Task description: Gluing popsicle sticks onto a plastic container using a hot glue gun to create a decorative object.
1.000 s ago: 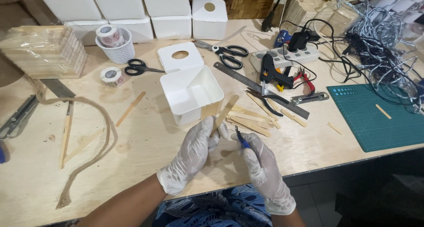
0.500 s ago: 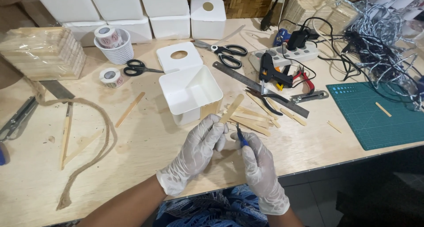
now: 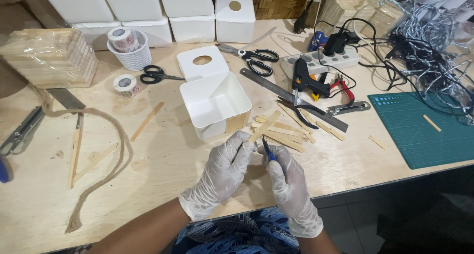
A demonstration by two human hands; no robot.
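White latex is covering both of your hands as you are working at the near edge of a pale plywood workbench [image 3: 163, 155]. Your left hand [image 3: 223, 169] is closing its fingers around the lower end of a flat wooden craft stick [image 3: 265, 125], which is angling up and away from you toward an open white plastic box [image 3: 215, 105]. Your right hand [image 3: 286, 182] is curling tightly around a thin blue-handled tool [image 3: 268, 150], its tip meeting the stick just beside your left fingertips; whether it is a pen or a blade cannot be told. The two hands are nearly touching.

Just beyond the stick, a loose heap of more craft sticks [image 3: 291, 133] is lying on the bench, between the white box and a steel ruler [image 3: 294, 100]. The box's lid with a round hole [image 3: 202, 62] is sitting right behind it. A black glue gun [image 3: 307, 81] and red-handled pliers [image 3: 340, 88] are resting past the ruler, near a white power strip [image 3: 321, 60]. Black-handled scissors [image 3: 252, 53] are lying further back. To your right, a green cutting mat [image 3: 424, 128] is covering the bench corner. To your left, a length of brown rope [image 3: 98, 155] is looping across the wood, near a roll of tape [image 3: 124, 83].
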